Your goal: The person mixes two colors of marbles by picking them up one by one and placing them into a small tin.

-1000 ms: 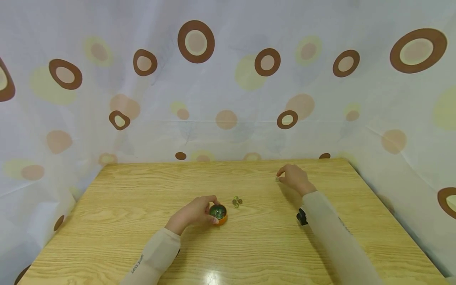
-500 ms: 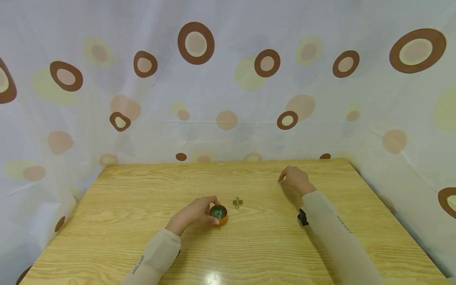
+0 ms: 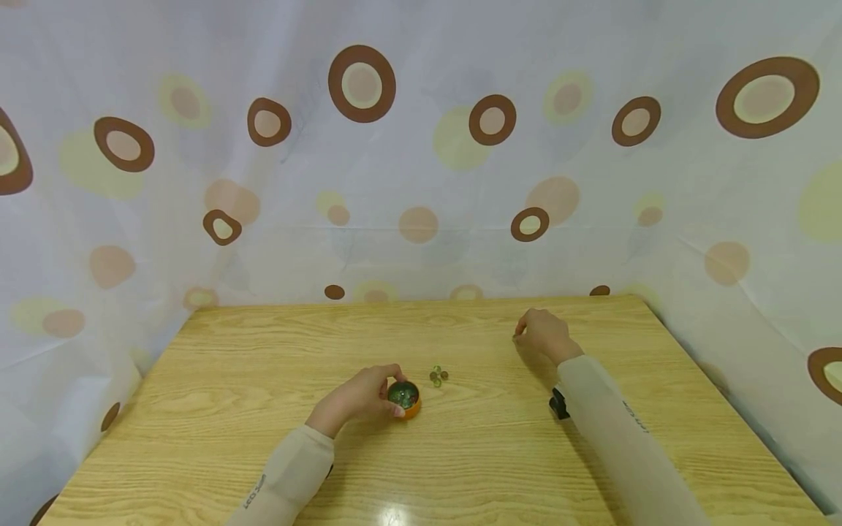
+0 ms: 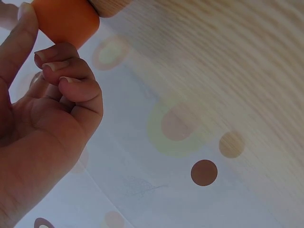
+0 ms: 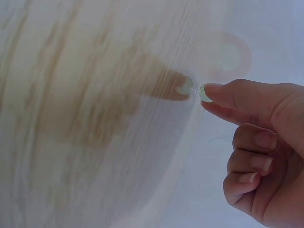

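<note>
My left hand (image 3: 362,392) grips a small orange bowl (image 3: 412,413) from its left side, thumb and index finger on the rim. Its inside is dark green, and small shiny glass pieces seem to lie in it. In the left wrist view the bowl's orange wall (image 4: 69,21) shows beyond the fingers. My right hand (image 3: 544,332), farther back on the right, pinches a pale green glass marble (image 5: 205,93) between thumb and index finger, at the table surface. The other fingers are curled in. Several glass marbles (image 3: 438,376) sit in a tight cluster right of the bowl.
Both hands work over a wooden table (image 3: 473,453) with a glossy top that mirrors the right fingertips. A white curtain (image 3: 421,168) with brown and yellow circles hangs behind the table and along its sides.
The right fingertips have moved very slightly right and closed around the marble, which was visible below them earlier. The left hand, bowl and marble cluster hold their places.
</note>
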`<state>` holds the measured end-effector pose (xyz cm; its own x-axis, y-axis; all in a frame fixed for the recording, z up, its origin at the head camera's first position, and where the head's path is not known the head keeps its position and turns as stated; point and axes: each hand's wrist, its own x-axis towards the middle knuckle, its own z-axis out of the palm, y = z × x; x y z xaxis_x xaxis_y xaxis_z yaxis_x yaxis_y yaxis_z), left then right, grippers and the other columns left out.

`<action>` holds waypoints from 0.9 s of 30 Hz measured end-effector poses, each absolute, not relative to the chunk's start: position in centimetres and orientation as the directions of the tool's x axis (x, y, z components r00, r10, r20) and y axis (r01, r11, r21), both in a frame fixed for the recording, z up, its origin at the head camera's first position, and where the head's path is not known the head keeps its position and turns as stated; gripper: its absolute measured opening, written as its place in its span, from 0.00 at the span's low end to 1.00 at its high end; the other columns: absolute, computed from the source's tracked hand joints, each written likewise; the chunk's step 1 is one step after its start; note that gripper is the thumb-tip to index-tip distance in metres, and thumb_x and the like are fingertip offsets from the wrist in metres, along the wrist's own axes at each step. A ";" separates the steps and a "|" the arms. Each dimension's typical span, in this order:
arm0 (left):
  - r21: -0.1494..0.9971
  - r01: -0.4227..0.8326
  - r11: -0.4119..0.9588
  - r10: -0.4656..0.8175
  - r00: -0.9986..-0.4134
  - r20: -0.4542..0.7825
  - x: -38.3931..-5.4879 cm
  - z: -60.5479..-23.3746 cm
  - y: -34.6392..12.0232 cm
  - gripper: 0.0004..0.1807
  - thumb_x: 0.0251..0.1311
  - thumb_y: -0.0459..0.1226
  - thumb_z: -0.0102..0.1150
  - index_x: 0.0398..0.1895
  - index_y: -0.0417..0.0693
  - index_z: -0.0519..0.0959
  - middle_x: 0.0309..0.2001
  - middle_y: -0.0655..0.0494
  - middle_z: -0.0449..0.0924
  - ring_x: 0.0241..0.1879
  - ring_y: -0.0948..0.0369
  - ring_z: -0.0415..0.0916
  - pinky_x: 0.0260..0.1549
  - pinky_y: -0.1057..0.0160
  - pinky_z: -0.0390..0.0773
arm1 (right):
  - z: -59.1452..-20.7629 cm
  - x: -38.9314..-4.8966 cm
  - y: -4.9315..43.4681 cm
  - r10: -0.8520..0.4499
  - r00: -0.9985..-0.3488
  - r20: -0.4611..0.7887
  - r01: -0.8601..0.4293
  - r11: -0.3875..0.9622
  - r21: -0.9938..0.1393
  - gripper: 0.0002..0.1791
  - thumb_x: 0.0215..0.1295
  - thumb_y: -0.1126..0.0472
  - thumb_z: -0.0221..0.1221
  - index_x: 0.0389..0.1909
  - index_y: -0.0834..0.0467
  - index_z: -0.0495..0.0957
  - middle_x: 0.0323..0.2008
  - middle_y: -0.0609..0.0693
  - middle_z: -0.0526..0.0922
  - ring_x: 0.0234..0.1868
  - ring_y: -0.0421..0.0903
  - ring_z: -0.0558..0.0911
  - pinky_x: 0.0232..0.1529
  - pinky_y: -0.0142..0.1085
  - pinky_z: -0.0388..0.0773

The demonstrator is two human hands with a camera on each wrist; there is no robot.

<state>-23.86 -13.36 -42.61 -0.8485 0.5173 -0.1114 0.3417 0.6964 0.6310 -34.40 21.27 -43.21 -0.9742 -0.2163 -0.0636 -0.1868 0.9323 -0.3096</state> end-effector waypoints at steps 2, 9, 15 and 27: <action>0.633 0.339 0.696 0.516 -0.849 -0.113 -23.9 -42.6 -13.4 0.24 0.52 0.35 0.70 0.52 0.41 0.74 0.24 0.54 0.69 0.24 0.60 0.64 0.26 0.63 0.66 | -43.2 -34.4 21.3 -0.217 -0.974 -0.058 -0.189 0.933 -0.306 0.10 0.64 0.60 0.62 0.42 0.62 0.84 0.46 0.63 0.82 0.38 0.57 0.81 0.37 0.50 0.78; 0.640 0.325 0.696 0.510 -0.851 -0.123 -23.7 -42.4 -13.3 0.23 0.53 0.35 0.70 0.52 0.42 0.75 0.25 0.54 0.69 0.25 0.60 0.64 0.26 0.62 0.66 | -43.1 -34.4 21.2 -0.223 -0.974 -0.047 -0.199 0.934 -0.298 0.10 0.64 0.59 0.62 0.41 0.60 0.85 0.46 0.62 0.82 0.35 0.54 0.81 0.34 0.49 0.78; 0.630 0.315 0.710 0.499 -0.856 -0.135 -23.7 -42.3 -13.3 0.23 0.53 0.36 0.71 0.52 0.43 0.75 0.25 0.53 0.69 0.26 0.60 0.64 0.28 0.61 0.67 | -42.7 -34.2 20.8 -0.242 -0.970 -0.031 -0.221 0.925 -0.309 0.11 0.64 0.58 0.62 0.41 0.60 0.85 0.48 0.62 0.82 0.35 0.54 0.81 0.34 0.49 0.78; 0.634 0.328 0.701 0.509 -0.852 -0.123 -23.8 -42.3 -13.2 0.23 0.52 0.35 0.71 0.51 0.43 0.75 0.26 0.53 0.68 0.27 0.59 0.64 0.29 0.60 0.67 | -41.7 -33.7 19.8 -0.275 -0.961 -0.016 -0.256 0.914 -0.316 0.11 0.64 0.58 0.62 0.42 0.59 0.85 0.50 0.61 0.81 0.35 0.53 0.81 0.32 0.46 0.77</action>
<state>-23.80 -13.24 -42.35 -0.8518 0.5093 -0.1227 0.3277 0.7008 0.6337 -33.68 19.80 -41.73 -0.9614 -0.2749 -0.0156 -0.2561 0.9136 -0.3159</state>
